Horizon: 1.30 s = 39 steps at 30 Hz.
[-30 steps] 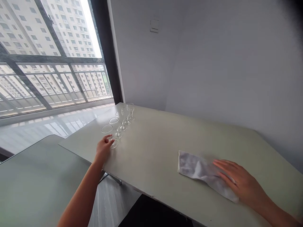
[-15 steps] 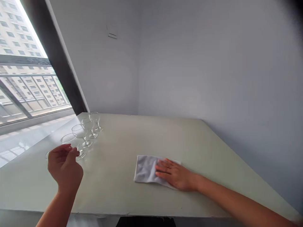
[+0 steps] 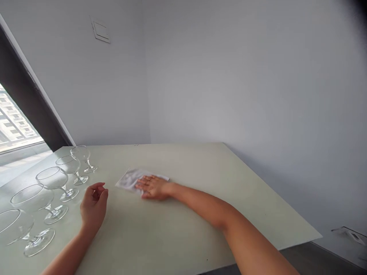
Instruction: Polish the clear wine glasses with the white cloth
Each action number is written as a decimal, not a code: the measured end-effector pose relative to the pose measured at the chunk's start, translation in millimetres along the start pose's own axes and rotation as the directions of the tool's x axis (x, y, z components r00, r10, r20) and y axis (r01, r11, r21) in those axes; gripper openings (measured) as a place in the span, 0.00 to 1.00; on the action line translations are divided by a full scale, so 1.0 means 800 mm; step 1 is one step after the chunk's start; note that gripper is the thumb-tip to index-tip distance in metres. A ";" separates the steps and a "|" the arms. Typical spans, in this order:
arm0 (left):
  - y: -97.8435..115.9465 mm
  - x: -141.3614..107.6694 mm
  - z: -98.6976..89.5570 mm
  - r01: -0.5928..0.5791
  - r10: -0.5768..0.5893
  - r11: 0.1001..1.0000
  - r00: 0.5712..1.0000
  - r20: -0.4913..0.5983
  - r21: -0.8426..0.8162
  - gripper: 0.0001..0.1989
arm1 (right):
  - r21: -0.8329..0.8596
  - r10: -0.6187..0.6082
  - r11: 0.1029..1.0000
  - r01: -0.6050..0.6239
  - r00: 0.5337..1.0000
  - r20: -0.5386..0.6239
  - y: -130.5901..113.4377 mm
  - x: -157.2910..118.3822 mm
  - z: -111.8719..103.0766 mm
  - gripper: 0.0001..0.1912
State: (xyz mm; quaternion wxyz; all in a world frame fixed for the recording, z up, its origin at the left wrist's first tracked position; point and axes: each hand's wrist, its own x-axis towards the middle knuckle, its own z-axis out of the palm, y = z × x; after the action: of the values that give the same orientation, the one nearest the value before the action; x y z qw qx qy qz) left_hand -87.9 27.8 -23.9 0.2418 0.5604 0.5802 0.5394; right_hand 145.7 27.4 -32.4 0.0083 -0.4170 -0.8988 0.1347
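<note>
Right hand [image 3: 153, 188] flat on cloth [image 3: 128, 179], blurred but probably soft, light, pinchable at a corner; left hand [image 3: 95, 204] empty, loosely curled

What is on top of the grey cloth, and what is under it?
The right hand rests on the cloth, hiding part of it. Around the cloth, the pale tabletop shows; the surface directly beneath is covered and cannot be seen.

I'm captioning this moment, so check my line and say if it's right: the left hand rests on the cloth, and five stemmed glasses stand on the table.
Wrong hand: in the head view, the right hand rests on the cloth; the left hand is apart from it. Five stemmed glasses do stand on the table.
</note>
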 end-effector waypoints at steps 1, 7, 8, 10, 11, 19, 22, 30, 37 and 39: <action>-0.002 0.002 -0.002 0.005 -0.006 1.000 1.000 0.006 0.025 0.13 | 0.002 0.077 0.997 -0.077 0.997 -0.007 0.022 0.001 -0.007 0.32; -0.007 0.007 -0.001 0.005 -0.017 0.996 0.991 0.129 0.086 0.11 | 0.036 0.549 0.835 -0.549 0.830 -0.094 0.157 -0.061 -0.051 0.30; -0.009 0.009 0.000 0.003 -0.017 0.996 0.989 0.150 0.094 0.12 | 0.043 0.610 0.792 -0.609 0.785 -0.106 0.177 -0.082 -0.056 0.31; -0.013 0.011 0.001 0.000 -0.019 0.995 0.983 0.183 0.105 0.12 | 0.059 0.721 0.691 -0.720 0.682 -0.122 0.211 -0.131 -0.061 0.31; -0.016 0.012 0.002 -0.001 -0.020 0.994 0.980 0.197 0.107 0.13 | 0.067 0.770 0.635 -0.769 0.625 -0.129 0.225 -0.157 -0.062 0.32; -0.019 0.012 0.004 -0.020 0.003 0.998 0.967 0.256 0.066 0.12 | 0.132 0.957 0.258 -0.957 0.234 -0.170 0.263 -0.331 -0.041 0.34; -0.019 0.010 0.006 -0.018 0.007 0.999 0.964 0.264 0.038 0.13 | 0.139 0.963 0.221 -0.965 0.194 -0.185 0.256 -0.353 -0.028 0.33; -0.014 0.002 0.022 -0.046 0.027 0.998 0.938 0.346 0.048 0.14 | 0.068 0.910 0.393 -0.917 0.377 -0.174 0.195 -0.306 -0.001 0.34; -0.015 0.005 0.022 -0.104 0.062 0.990 0.924 0.378 0.092 0.14 | 0.039 0.710 0.702 -0.711 0.694 -0.122 0.079 -0.187 0.013 0.38; -0.015 0.006 0.022 -0.115 0.066 0.988 0.921 0.383 0.106 0.14 | 0.082 0.547 0.837 -0.541 0.830 -0.105 0.029 -0.158 0.019 0.39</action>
State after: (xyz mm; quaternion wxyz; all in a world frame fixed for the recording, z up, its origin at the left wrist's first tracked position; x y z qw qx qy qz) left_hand -78.4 40.6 -38.4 0.2878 0.6942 0.5292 0.3940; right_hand 243.4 -56.5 -40.4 0.0356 -0.6628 -0.7371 0.1270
